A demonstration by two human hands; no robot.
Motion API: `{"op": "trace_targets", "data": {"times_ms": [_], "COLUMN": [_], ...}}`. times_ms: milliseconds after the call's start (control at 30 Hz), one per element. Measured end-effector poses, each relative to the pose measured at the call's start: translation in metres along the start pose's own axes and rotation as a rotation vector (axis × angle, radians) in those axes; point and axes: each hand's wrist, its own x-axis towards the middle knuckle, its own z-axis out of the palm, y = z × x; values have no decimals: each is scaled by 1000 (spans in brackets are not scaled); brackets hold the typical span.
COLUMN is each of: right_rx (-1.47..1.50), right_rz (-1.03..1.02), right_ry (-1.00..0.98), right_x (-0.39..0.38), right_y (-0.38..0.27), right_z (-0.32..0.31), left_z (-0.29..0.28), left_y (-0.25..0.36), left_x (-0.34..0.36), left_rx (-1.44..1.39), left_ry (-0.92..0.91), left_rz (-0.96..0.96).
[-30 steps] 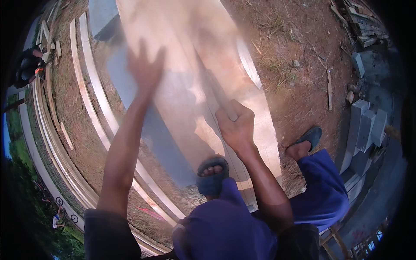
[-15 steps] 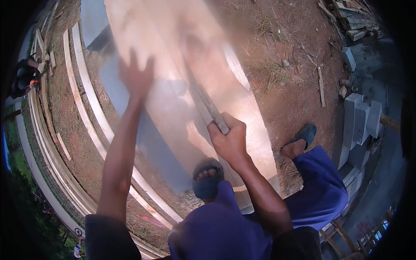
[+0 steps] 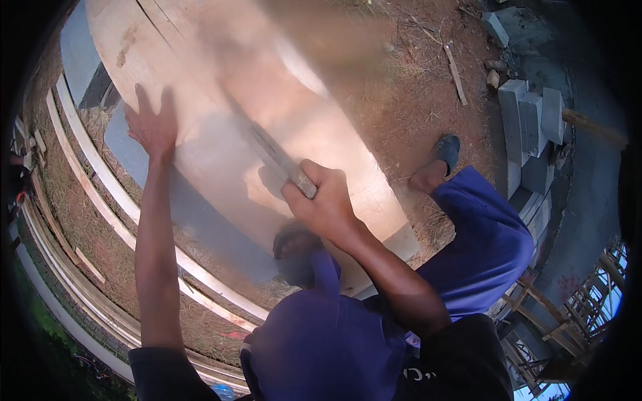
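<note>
A broad sheet of pale plywood [image 3: 221, 154] lies before me, lit by strong sun with shadows across it. My left hand [image 3: 155, 127] rests on its left edge, fingers spread, holding nothing. My right hand [image 3: 324, 204] is closed around the near end of a narrow, weathered wooden bar [image 3: 277, 157]. That bar slants away to the upper left over the plywood; its far end is blurred, so I cannot tell what is attached there. One foot in a dark sandal [image 3: 294, 257] is on the sheet near my right hand.
Under the plywood's left side are grey blocks [image 3: 80, 60]. Long timber strips [image 3: 100, 167] lie on the ground at left. My other sandalled foot [image 3: 445, 154] is on bare soil at right, near stacked grey blocks [image 3: 515, 127] and a loose stick [image 3: 456, 77].
My view has shifted, so the plywood sits further left. My right hand still grips the bar, which now shows more length and stands clearer of the sheet. My left hand stays at the edge.
</note>
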Motion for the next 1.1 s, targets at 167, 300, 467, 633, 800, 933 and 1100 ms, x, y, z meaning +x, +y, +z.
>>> {"op": "trace_targets", "data": {"times_ms": [167,300,467,633,800,933,1100], "right_rx": [147,-22,62,42,-6,-5,22], "right_rz": [-1,-249,6,-165,-196,-140,-144], "right_ry": [14,88,-1,80,79,130,140], "right_x": [-28,-150,-74,19,-134,-153,24], "right_y": [9,48,28,3,40,25,-4], "right_z": [0,-64,-38,-9,-56,-58,8], "left_z": [6,2,-1,7,-7,4,6], "left_y": [-18,-18,-8,0,-7,-5,-4], "left_x": [-2,5,0,-6,-4,4,3], "left_rx": [-25,-20,3,-84,-8,8,-50], "left_ry": [16,22,7,-41,8,14,29], "left_rz": [16,35,18,57,-10,21,8]}}
